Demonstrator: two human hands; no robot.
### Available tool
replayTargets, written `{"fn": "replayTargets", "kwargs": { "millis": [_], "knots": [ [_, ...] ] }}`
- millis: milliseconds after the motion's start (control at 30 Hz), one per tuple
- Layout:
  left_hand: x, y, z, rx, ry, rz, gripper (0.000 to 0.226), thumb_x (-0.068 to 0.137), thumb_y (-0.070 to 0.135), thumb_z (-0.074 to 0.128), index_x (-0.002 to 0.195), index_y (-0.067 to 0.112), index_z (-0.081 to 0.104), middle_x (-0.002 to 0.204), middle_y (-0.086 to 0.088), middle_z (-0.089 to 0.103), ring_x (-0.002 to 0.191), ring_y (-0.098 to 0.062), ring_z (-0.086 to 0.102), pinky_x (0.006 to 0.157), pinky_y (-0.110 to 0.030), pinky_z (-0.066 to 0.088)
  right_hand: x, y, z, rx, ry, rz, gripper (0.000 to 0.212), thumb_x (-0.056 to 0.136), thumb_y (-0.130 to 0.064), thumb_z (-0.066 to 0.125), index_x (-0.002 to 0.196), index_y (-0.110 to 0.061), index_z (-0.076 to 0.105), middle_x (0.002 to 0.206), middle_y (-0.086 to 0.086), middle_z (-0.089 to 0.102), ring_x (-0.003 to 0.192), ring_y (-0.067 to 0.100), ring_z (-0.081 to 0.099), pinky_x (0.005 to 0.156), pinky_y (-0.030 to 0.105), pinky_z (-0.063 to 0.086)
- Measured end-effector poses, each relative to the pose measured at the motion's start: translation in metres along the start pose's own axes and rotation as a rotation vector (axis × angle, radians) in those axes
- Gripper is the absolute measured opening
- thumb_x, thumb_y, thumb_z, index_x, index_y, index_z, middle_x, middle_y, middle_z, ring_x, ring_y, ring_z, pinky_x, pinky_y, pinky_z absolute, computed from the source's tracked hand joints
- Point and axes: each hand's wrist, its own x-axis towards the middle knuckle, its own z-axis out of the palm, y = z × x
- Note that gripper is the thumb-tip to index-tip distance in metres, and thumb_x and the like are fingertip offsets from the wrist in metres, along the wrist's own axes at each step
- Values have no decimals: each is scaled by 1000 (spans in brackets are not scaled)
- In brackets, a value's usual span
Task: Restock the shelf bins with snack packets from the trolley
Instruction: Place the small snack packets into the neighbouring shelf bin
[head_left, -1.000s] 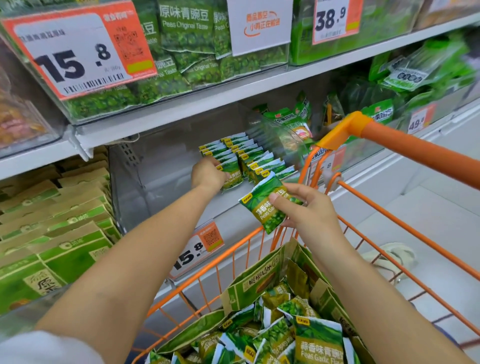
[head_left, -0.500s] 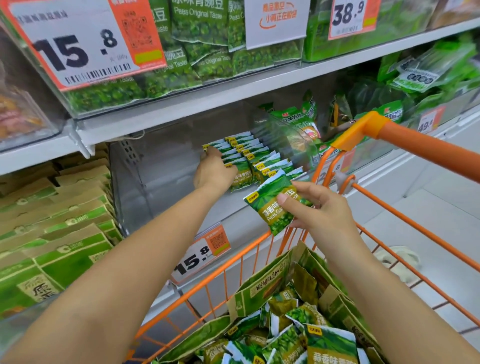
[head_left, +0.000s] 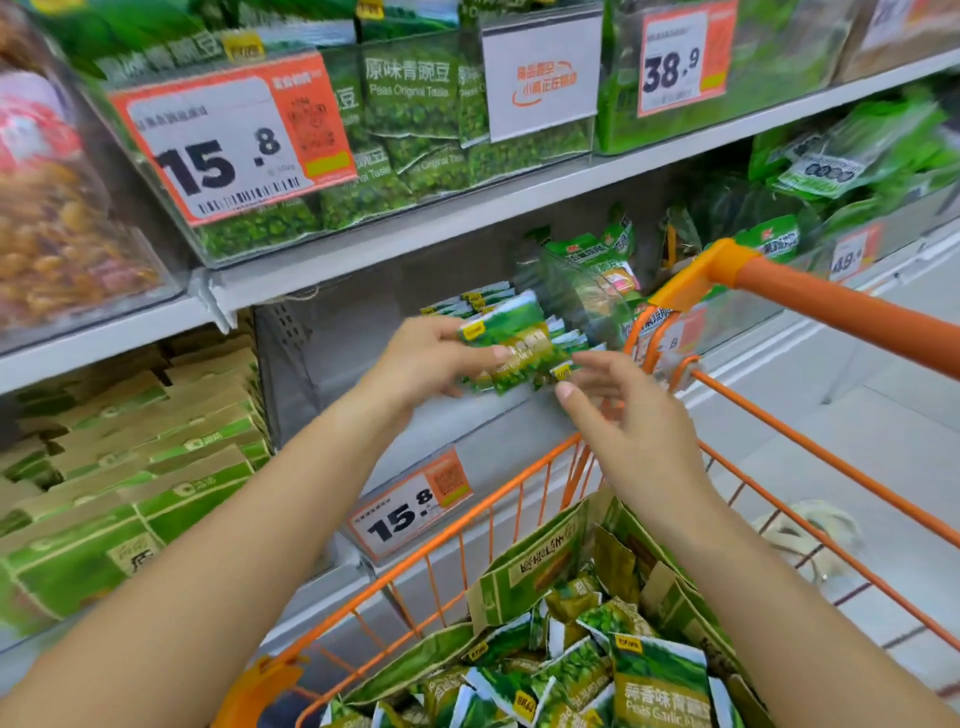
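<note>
Head view: left hand (head_left: 421, 364) holds a green snack packet (head_left: 511, 345) in front of the middle shelf bin (head_left: 332, 358). The thumb lies across the packet's near face and the other fingers (head_left: 457, 387) are curled under its lower edge, so the packet sits pinched at its left end, tilted, with its right end free. Motion blur softens the print on it.

Right hand (head_left: 631, 431) is just right of and below the packet, palm toward the shelf, fingers spread and relaxed, holding nothing. Its fingertips come near the packet's lower right corner; contact cannot be judged through the blur.

Behind the held packet, a row of matching packets (head_left: 470, 301) stands on edge inside the bin, directly beyond the left hand. A price tag reading 15.8 (head_left: 413, 506) hangs on the bin's front lip below the hands.

Orange trolley (head_left: 519, 483) stands against the shelf front beneath the right forearm. It carries an opened green carton (head_left: 540, 561) and a loose heap of packets (head_left: 571, 670), one printed "Peas Garlic".

Upper shelf bin (head_left: 415, 135) holds bags marked "Peas Original Taste" behind a larger 15.8 tag
</note>
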Motion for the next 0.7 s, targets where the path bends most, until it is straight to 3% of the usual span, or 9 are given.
{"fn": "replayTargets", "kwargs": {
  "millis": [67, 167, 233, 333, 533, 633, 700],
  "knots": [
    [26, -14, -4, 17, 157, -28, 12, 81, 12, 74, 76, 11, 64, 50, 9, 61, 44, 3, 54, 41, -13, 42, -2, 6, 4, -304, -60, -114, 24, 93, -34, 56, 114, -24, 64, 102, -7, 68, 93, 14, 60, 80, 31, 43],
    [62, -43, 2, 129, 261, -144, 11, 84, 12, 74, 86, 5, 66, 47, 4, 59, 37, 1, 54, 54, -22, 53, -5, 13, 11, -460, -93, -272, 19, 90, -26, 54, 91, -21, 72, 77, -4, 70, 78, 23, 63, 84, 34, 40],
    [79, -55, 10, 179, 216, -209, 25, 83, 12, 75, 101, -2, 64, 64, -9, 67, 50, -9, 65, 68, -33, 60, -5, 16, 12, -465, -77, -305, 18, 85, -24, 55, 83, -19, 72, 67, -4, 68, 69, 23, 62, 85, 37, 43],
    [96, -63, 19, 277, 184, -214, 27, 79, 11, 77, 69, 9, 51, 90, -22, 72, 84, -28, 72, 82, -45, 58, -5, 15, 12, -446, -84, -277, 18, 86, -23, 56, 85, -18, 73, 68, -3, 68, 70, 23, 62, 88, 38, 42],
    [108, -75, 35, 443, 202, -179, 40, 81, 17, 74, 58, 14, 42, 90, -19, 73, 86, -28, 71, 82, -42, 57, -4, 19, 16, -471, -97, -283, 22, 85, -28, 51, 83, -22, 72, 67, -6, 67, 72, 20, 62, 97, 39, 39],
    [106, -77, 35, 626, 207, -121, 26, 83, 29, 72, 77, 7, 59, 91, -14, 72, 91, -27, 68, 79, -35, 53, -4, 21, 17, -477, -108, -288, 21, 87, -28, 50, 84, -23, 71, 69, -6, 67, 75, 19, 62, 100, 35, 33],
    [103, -74, 32, 697, 220, -74, 31, 83, 33, 73, 93, 8, 57, 94, -9, 64, 95, -29, 62, 72, -33, 46, -3, 19, 14, -493, -145, -277, 19, 91, -27, 51, 89, -24, 70, 76, -6, 68, 82, 18, 61, 103, 31, 27]
  ]
}}
